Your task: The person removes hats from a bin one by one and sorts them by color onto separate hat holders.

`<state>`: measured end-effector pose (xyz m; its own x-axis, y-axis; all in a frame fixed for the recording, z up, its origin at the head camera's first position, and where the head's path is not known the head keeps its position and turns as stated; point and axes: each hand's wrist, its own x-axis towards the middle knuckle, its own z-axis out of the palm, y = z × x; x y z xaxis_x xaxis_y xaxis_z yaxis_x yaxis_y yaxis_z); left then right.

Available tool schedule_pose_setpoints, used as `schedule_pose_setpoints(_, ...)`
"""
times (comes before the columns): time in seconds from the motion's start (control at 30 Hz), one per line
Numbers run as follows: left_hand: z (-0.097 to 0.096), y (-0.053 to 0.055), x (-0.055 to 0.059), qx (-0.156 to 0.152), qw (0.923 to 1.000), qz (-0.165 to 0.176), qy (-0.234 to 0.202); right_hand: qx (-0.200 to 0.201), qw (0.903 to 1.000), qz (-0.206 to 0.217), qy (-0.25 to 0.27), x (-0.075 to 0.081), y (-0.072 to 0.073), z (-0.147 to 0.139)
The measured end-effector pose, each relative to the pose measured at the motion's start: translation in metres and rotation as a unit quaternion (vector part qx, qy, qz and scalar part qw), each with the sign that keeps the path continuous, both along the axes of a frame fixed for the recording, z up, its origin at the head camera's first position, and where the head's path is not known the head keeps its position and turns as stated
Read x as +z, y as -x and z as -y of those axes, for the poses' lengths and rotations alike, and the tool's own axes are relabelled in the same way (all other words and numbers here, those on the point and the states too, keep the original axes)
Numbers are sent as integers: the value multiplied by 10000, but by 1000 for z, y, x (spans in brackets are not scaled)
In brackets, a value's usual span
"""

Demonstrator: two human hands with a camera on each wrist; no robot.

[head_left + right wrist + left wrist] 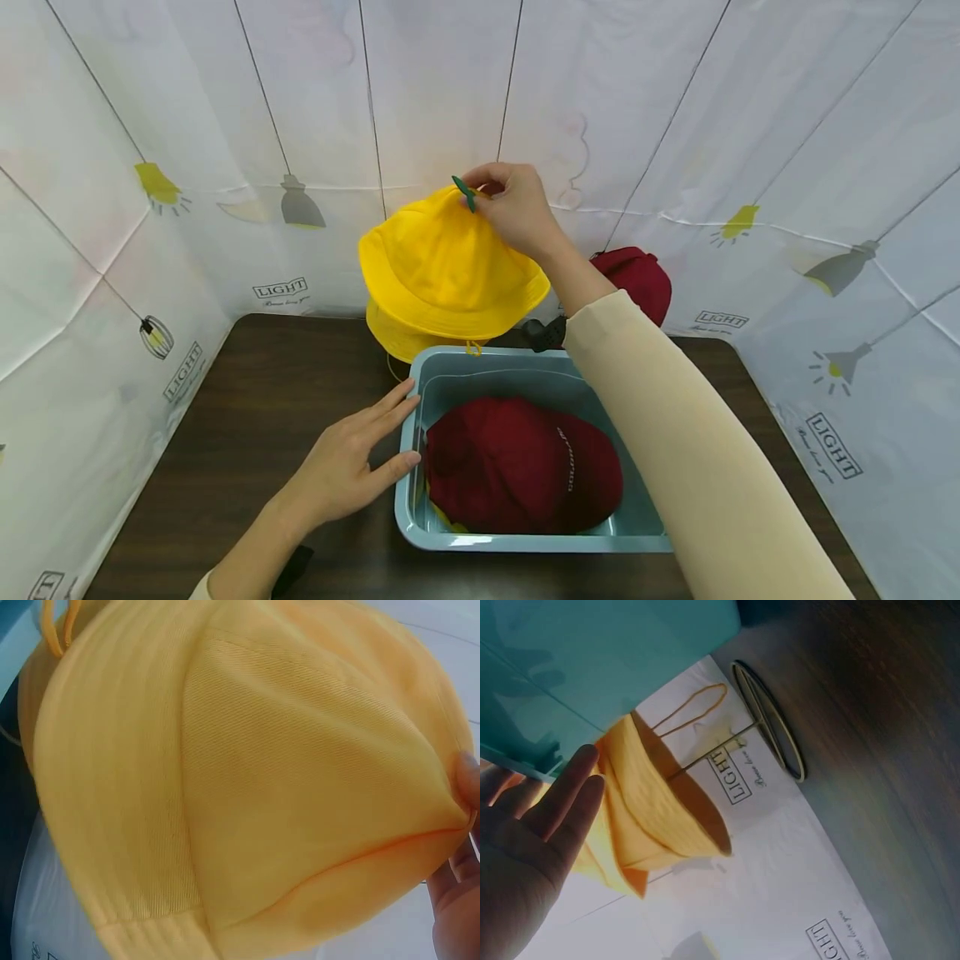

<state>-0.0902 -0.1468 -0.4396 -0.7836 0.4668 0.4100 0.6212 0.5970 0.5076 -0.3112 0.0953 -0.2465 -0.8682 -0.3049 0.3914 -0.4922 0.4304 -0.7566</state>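
Observation:
My right hand (517,204) pinches the peaked crown of a yellow bucket hat (442,258), next to a small green sprout-shaped tip (467,193). Just below its brim, another yellow hat layer (393,333) shows. In the right wrist view, the yellow hat (300,772) fills most of the picture, with fingers gathering its cloth at the right edge. My left hand (345,467) lies at the left rim of a light blue basin (480,542), fingers extended. Inside the basin rests a dark red baseball cap (517,467) with white lettering, over a bit of yellow cloth.
Behind the basin, another dark red cap (637,279) is partly covered by my right arm. A metal stand with a round wire base (780,735) rises under the yellow hats. The dark wooden table (247,400) meets white printed sheeting (442,100) at the back and sides.

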Motion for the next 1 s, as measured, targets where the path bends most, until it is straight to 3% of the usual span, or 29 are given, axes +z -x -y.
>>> schedule_pose_setpoints(0.37,-1,0,2,6,10000,5,4,-24,9995,-135,-297,-17,4,12)
schedule_pose_setpoints(0.7,-3,-1,0,12,10000,53,-28,-30,9978,89,-653,-32,7,23)
schedule_pose_setpoints(1.0,-2,-2,1,50,9999,129,-22,102,9961,-75,-871,-41,5,21)
